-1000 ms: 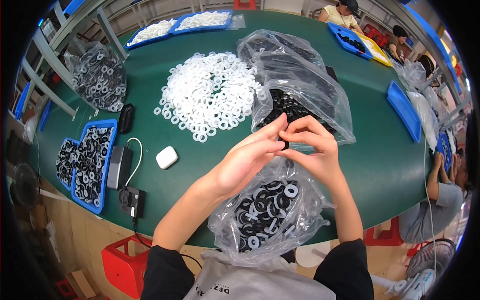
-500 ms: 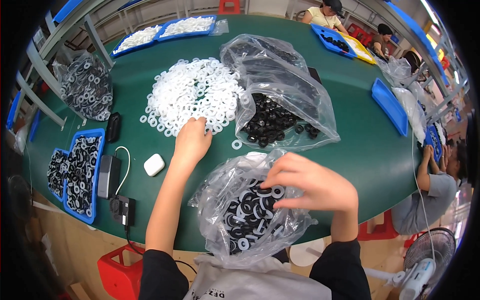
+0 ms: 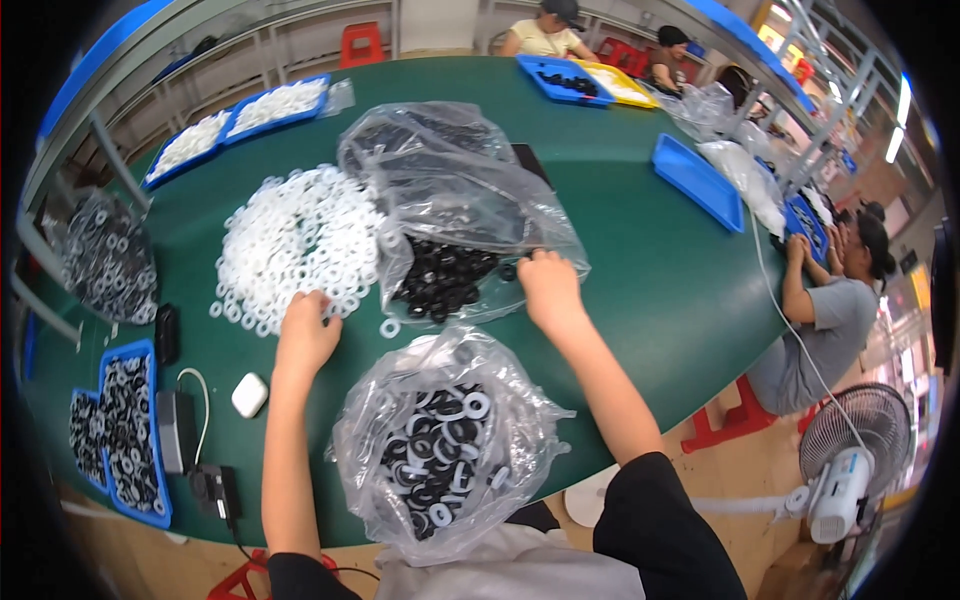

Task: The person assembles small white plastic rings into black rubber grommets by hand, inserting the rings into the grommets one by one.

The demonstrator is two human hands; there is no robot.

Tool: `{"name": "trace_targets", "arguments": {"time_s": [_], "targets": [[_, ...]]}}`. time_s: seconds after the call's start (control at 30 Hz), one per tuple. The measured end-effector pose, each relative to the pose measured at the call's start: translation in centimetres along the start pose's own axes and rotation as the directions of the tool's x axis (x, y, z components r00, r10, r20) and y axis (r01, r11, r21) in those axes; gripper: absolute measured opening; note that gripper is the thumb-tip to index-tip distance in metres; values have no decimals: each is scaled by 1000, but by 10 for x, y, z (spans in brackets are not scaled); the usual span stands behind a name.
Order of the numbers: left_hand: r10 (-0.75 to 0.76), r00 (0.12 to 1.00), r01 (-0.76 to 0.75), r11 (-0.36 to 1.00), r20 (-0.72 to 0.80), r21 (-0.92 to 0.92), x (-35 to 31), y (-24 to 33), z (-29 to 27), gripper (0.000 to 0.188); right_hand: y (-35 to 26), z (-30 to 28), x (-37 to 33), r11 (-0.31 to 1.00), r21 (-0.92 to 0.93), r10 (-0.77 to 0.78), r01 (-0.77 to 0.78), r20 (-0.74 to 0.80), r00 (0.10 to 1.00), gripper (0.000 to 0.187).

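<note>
Presently, left hand (image 3: 307, 338) is at white rings (image 3: 280, 250), right hand (image 3: 552, 292) at clear bag (image 3: 455, 195) with black rings (image 3: 445, 280), fingers curled, any pinch indiscernible.

Rings (image 3: 262, 245) left of bag (image 3: 470, 205), slab (image 3: 532, 163) apparently behind

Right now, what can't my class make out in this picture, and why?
All in the head view:
Left hand: whether it pinches anything, hidden by the hand.
Right hand: likewise.
Nearest clear plastic bag: lower contents, hidden under upper washers.
Red stool, lower left: legs, cut off by bottom edge.
</note>
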State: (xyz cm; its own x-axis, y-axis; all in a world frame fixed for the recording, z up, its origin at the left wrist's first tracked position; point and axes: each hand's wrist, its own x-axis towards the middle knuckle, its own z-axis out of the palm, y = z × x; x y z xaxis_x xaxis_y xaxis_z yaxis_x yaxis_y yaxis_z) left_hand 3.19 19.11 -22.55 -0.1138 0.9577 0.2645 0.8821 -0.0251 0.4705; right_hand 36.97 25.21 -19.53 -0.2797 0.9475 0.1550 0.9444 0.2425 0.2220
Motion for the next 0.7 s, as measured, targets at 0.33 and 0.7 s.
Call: {"name": "trace_targets", "arguments": {"time_s": [0.33,0.7], "targets": [[-74,943,305,583,324,-753,8,61,-38,28,4,20,9,995,80,63,-56,-80,995,14],[-48,944,323,333,326,-886,-4,91,-62,28,16,29,14,943,309,-49,124,-239,970,10]]}}
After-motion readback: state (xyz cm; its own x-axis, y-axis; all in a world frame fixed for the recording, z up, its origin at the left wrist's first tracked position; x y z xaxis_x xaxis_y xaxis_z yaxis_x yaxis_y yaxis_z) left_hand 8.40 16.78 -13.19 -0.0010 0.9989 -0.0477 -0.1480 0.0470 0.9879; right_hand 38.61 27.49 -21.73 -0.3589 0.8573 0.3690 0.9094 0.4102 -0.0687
